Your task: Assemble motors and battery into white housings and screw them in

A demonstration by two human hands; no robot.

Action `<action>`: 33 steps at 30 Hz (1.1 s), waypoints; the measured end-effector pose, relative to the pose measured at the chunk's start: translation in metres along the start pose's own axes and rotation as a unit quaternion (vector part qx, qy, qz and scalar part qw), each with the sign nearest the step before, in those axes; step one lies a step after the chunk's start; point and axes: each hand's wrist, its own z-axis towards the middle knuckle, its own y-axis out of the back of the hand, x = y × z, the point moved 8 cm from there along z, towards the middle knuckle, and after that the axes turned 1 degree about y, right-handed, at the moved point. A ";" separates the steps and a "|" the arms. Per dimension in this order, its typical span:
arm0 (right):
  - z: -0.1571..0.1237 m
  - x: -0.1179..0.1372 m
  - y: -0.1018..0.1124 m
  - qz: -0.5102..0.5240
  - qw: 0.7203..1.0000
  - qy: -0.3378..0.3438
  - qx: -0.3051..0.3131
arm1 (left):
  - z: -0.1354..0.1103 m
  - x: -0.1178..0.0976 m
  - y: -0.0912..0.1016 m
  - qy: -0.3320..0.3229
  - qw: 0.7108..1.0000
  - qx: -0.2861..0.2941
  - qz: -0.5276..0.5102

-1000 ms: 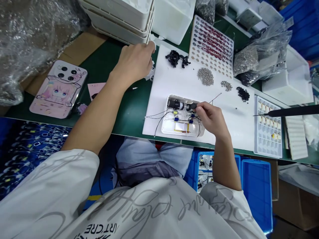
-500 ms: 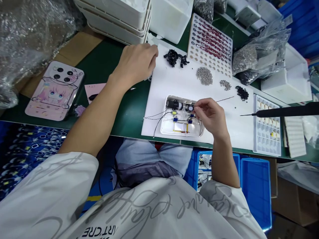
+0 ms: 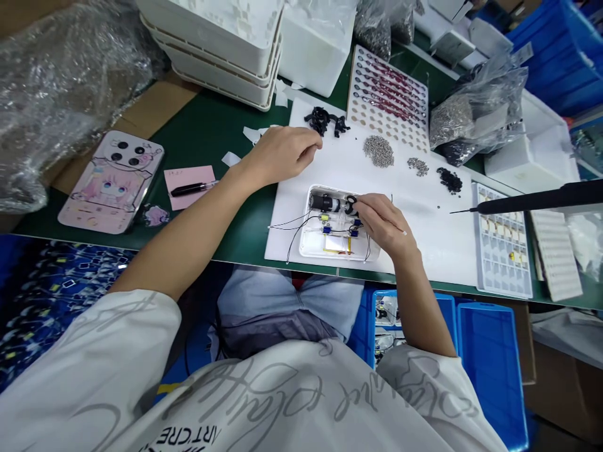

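A small white tray [image 3: 311,246] lies on the white mat [image 3: 424,232], holding a black motor [image 3: 326,203], a flat battery, small blue parts and thin black wires. My right hand [image 3: 382,225] rests over the tray's right end, fingers pinched on a small black part beside the motor. My left hand [image 3: 282,152] hovers over the mat's upper left, fingers curled and pinched together; what they hold, if anything, is hidden. A cluster of black plastic parts [image 3: 324,120] lies just beyond its fingertips.
Piles of small metal parts [image 3: 378,150] and black bits [image 3: 450,179] sit on the mat. A phone [image 3: 112,182], pink note with pen [image 3: 188,186], stacked white trays [image 3: 221,44], a hole-grid board [image 3: 387,94], a compartment tray [image 3: 503,242], a soldering-type tool [image 3: 532,199] and blue bins [image 3: 490,364] surround it.
My left hand has pulled back from the stacked white trays toward the mat, uncovering the pen and paper scraps. My right hand stays at the motor, slightly shifted left.
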 end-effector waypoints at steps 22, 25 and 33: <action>0.022 -0.008 -0.005 -0.059 0.979 0.120 0.151 | -0.001 -0.083 -0.054 -0.105 0.971 0.202 0.069; 0.020 -0.003 -0.003 -0.113 0.973 0.163 0.122 | 0.000 -0.085 -0.052 -0.105 0.971 0.194 0.089; 0.012 0.015 0.004 -0.230 0.942 0.246 0.005 | -0.001 -0.087 -0.050 -0.096 0.972 0.194 0.094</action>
